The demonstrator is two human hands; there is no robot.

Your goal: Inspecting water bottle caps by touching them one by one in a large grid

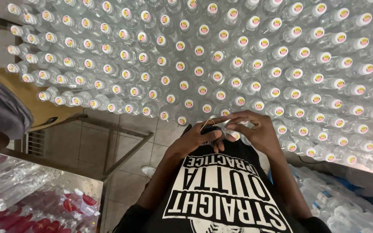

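While both hands meet at the table edge | left hand (197,137) pinches a rubber band (207,124) | right hand (255,130) grips a clear bottle (231,129) | step, I'd judge: banding; next needs stretching the loop over caps (202,90).

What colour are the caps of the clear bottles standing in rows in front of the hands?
The caps are white, each with a pink and yellow round mark on top; the head view shows this.

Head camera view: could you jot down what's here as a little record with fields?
View: looking down at a person's own two hands
Left hand: fingers bent, a thin yellow band looped over them
Right hand: touching a clear bottle at the near edge
Bottles: many clear ones packed upright, white caps with round stickers
Left side: metal table with wrapped packs
Floor: tiled
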